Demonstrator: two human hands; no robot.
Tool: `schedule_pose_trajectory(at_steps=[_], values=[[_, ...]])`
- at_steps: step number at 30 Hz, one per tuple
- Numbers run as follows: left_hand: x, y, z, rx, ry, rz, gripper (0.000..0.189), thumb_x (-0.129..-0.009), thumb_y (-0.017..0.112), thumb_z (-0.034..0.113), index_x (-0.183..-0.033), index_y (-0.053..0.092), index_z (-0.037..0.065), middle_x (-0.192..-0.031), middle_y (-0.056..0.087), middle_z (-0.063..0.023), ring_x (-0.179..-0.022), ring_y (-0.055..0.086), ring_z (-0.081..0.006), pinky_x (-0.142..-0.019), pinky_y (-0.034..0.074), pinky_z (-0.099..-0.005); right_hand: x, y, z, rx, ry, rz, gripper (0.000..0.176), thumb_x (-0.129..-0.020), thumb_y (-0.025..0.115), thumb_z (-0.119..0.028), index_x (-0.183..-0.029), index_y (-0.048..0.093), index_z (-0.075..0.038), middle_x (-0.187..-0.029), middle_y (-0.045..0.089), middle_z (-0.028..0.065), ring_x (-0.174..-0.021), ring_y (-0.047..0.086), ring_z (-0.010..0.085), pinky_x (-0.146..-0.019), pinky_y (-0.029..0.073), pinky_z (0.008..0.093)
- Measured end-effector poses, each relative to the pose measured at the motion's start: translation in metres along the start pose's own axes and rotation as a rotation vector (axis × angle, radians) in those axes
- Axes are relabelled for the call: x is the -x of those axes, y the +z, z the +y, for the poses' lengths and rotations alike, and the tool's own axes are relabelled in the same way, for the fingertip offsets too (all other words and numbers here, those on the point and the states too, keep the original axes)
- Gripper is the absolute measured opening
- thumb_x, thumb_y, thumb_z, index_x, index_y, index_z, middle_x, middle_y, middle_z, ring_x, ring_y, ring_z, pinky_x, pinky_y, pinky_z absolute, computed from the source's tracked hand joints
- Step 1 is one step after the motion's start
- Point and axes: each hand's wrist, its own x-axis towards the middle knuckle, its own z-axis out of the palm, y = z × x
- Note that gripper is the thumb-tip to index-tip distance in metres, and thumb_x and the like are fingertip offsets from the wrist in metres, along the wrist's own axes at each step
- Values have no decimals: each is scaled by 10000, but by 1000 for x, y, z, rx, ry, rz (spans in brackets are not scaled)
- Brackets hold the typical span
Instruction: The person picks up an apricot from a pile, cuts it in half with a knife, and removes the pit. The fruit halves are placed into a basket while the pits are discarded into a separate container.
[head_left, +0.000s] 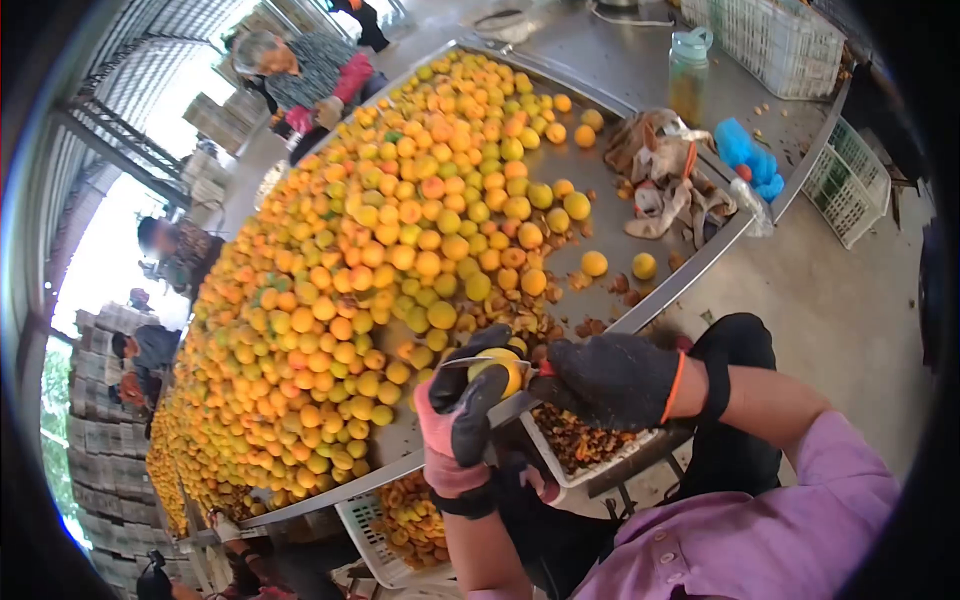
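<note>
My left hand (462, 410), in a pink and black glove, is closed around a round yellow fruit (497, 372) just over the table's near edge. A thin knife (480, 362) lies with its blade across that fruit. My right hand (605, 380), in a black glove with an orange cuff, grips the knife's red handle. Pits and brown scraps (585, 328) are scattered on the metal table (570, 170) beyond my hands.
A large pile of yellow-orange fruit (340, 270) covers the table's left side. Under the edge stand a bin of scraps (528, 418) and a basket of cut fruit (350, 520). Rags (650, 165), a bottle (688, 80) and a blue bag (748, 158) are right. People (310, 80) work opposite.
</note>
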Motion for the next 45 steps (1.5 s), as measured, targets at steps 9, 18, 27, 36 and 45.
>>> schedule_pose_trajectory(at_steps=[9,18,27,36,45], values=[[-37,4,-46,723,-69,310,595,-932,391,395,-1253,371,-105,-1060,574,-185,-944,576,-259,-854,457,-365,-48,44,37,-6,248,-116,306,-744,584,-181,-956,501,23,-655,581,166,-629,608,343,-519,472,429],[-43,2,-41,-116,-214,410,349,-910,480,254,-1123,541,-17,-890,630,-115,-794,603,-174,-688,485,-277,-48,50,35,-12,354,-233,323,-712,599,-189,-950,507,8,-627,586,170,-597,612,334,-507,476,418],[-19,-3,-55,-457,16,470,274,-872,537,222,-976,604,-22,-746,600,-39,-627,542,-78,-547,410,-203,-38,44,30,-15,148,-346,449,-524,695,-150,-949,589,-52,-721,538,169,-632,608,344,-512,478,410],[-13,-8,-42,-408,53,312,272,-859,555,150,-1047,573,-47,-795,603,-71,-736,561,-109,-636,451,-240,-36,57,27,-193,90,-226,540,-446,745,-175,-956,591,-82,-774,537,168,-632,602,347,-505,473,404],[-15,-5,-49,-360,80,459,374,-841,602,120,-1168,509,-37,-926,610,-85,-818,581,-138,-722,488,-263,-39,50,19,172,310,-268,415,-623,641,-197,-924,500,52,-571,554,123,-518,597,294,-433,458,387]])
